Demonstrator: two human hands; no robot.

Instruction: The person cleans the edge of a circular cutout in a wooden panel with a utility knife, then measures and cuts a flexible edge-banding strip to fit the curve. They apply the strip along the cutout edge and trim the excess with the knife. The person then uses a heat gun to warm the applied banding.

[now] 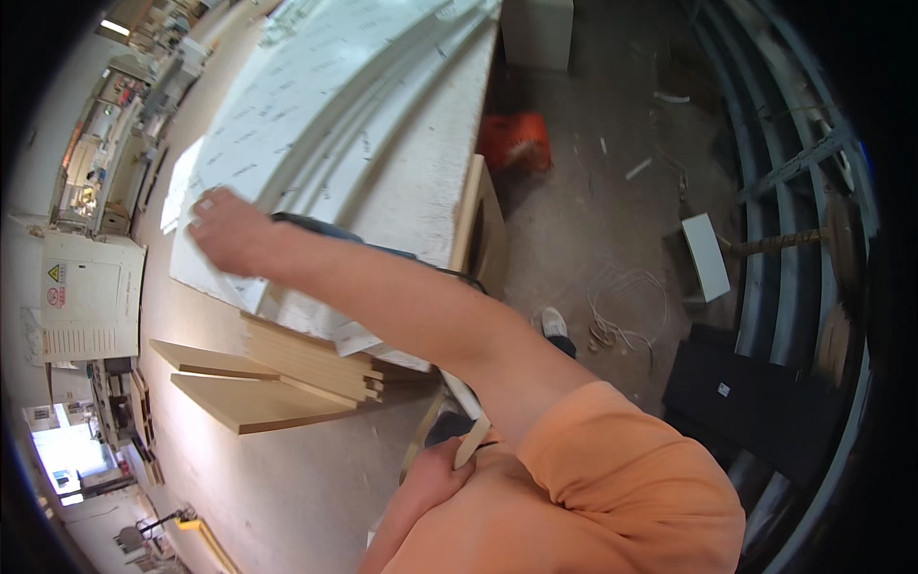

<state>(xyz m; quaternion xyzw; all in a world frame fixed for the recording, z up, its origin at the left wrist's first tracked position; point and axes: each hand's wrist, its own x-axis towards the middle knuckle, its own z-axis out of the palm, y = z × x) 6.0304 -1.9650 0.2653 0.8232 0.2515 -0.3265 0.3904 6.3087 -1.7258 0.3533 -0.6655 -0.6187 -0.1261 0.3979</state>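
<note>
My right arm reaches across to the left, and my right hand (229, 232) is at the corner of a white-topped work table (421, 143). Its fingers are curled together; whatever they hold, if anything, is too blurred to make out. Long pale strips (349, 124) run along the tabletop beyond it. A dark blue-black object (320, 227) lies partly hidden behind my right forearm. Close to my body, my left hand (438, 474) is closed around a narrow beige strip (470, 443), whose lower part is hidden by the fingers.
Tan boards (306, 359) are stacked under the table's near edge, two jutting out left. An orange container (516, 142), loose cords (626, 311) and a white block (706, 256) stand or lie right. Metal racking (779, 201) and a black panel (751, 407) line the right.
</note>
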